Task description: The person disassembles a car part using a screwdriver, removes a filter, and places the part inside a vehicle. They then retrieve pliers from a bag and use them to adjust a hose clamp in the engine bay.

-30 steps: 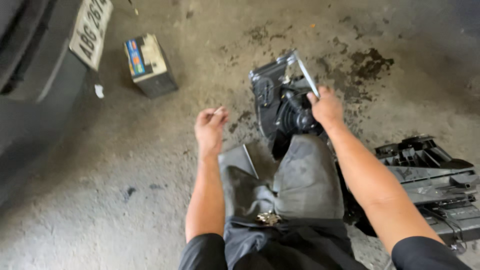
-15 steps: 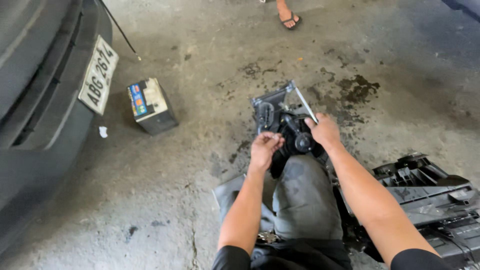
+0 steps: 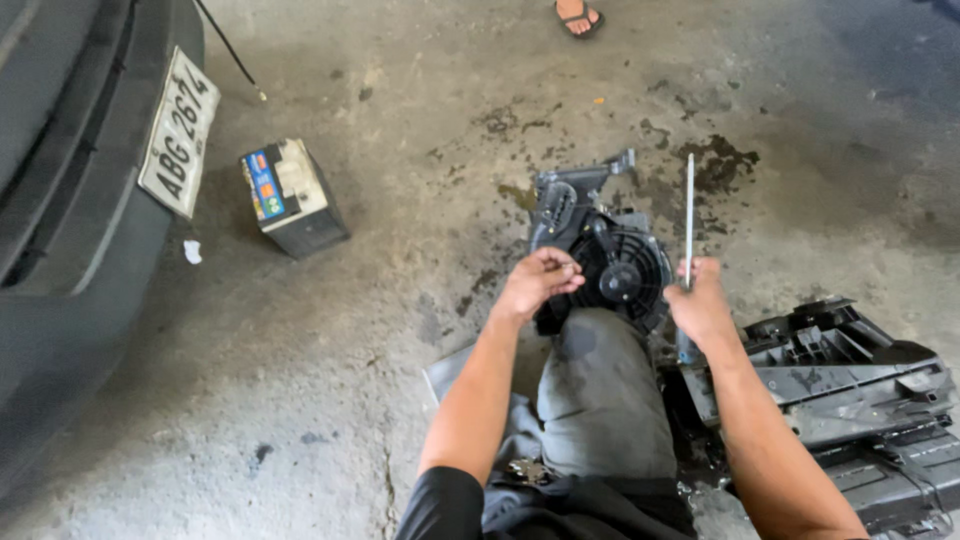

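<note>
Your right hand (image 3: 703, 305) grips a long rod (image 3: 689, 215); your left hand (image 3: 535, 282), fingers curled, touches the blower (image 3: 620, 270). It sits apart from the housing (image 3: 830, 375), already out.

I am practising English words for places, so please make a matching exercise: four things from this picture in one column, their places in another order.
Things:
1. long metal rod
2. car battery
3. black blower unit
4. sandalled foot

Places:
A. top edge of the view
B. on the floor near the car bumper
C. in the right hand
D. in front of the knee, at the left hand

Pairs: 1-C, 2-B, 3-D, 4-A
</note>
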